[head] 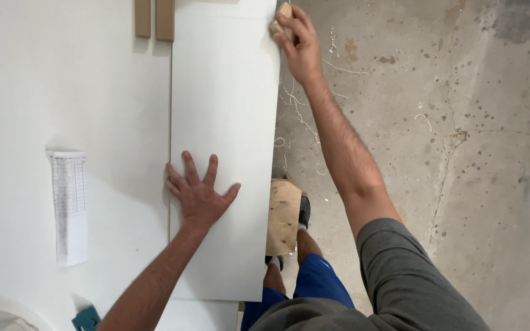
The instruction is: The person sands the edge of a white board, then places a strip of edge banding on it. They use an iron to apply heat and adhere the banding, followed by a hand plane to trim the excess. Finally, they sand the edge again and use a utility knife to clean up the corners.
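A long white panel (225, 104) lies on a white worktable (62, 86), its right edge overhanging the table's side. My left hand (199, 190) is spread flat, palm down, on the panel's near left part, fingers apart. My right hand (299, 43) reaches out to the far end of the panel's right edge and grips a small tan block (283, 15) pressed against that edge. Most of the block is hidden by my fingers.
Two brown wooden strips (154, 18) lie at the table's far side. A printed paper sheet (70, 205) lies on the left. A teal object (86, 319) sits at the near edge. A plywood piece (283, 217) stands below the panel. White shavings (302, 110) litter the concrete floor (461, 153).
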